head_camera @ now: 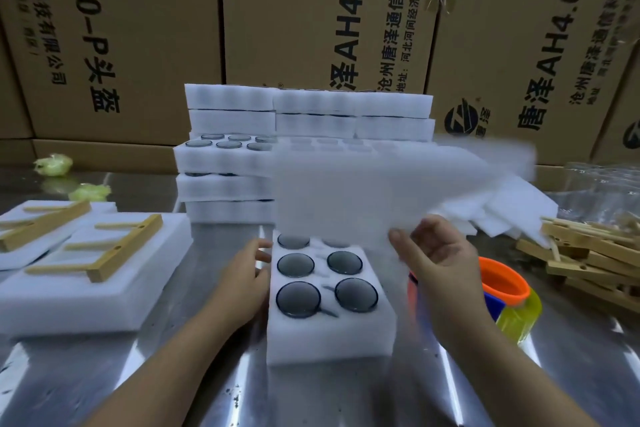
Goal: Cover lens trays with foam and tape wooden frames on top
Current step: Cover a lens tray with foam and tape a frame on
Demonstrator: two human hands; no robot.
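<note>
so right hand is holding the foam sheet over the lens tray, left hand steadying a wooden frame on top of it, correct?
Not quite. In the head view the left hand rests against the lens tray's left side; no wooden frame is on it. The right hand does hold the foam sheet above it.

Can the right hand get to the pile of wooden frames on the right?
Probably not right now. The right hand is busy holding the foam sheet over the lens tray. The wooden frames lie uncovered just beyond the tape rolls, so once the sheet is down, the way looks free.
</note>
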